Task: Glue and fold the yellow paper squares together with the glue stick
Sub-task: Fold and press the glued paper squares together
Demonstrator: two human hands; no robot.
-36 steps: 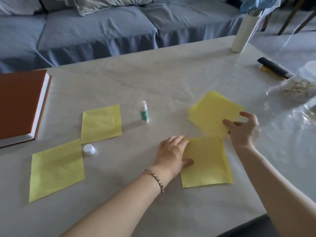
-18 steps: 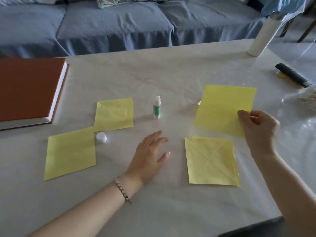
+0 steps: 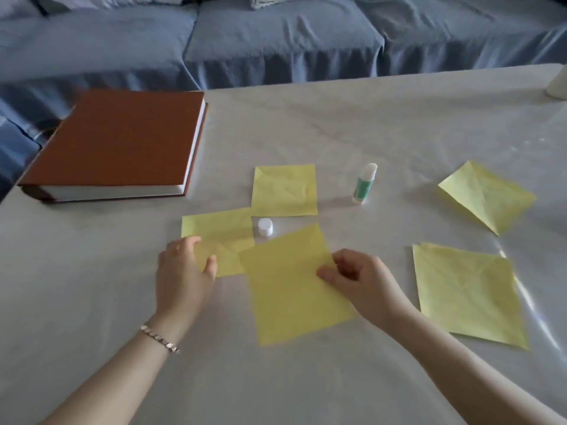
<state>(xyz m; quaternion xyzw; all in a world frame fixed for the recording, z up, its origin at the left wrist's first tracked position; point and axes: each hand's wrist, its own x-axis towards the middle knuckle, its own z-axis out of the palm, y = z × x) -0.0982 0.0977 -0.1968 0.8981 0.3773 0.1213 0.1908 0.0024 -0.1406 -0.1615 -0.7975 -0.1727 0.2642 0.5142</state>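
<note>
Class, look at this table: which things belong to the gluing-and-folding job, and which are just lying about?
Job: front square, pinched by the right hand; left square, held by the left hand; three spare squares; glue stick; cap.
Lying about: book; white container; sofa.

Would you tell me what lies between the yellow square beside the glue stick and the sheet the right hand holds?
In the head view, a small white cap stands in that gap, upright on the table.

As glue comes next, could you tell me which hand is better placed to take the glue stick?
Probably right: the right hand lies nearer the glue stick, though it pinches a sheet.
</note>
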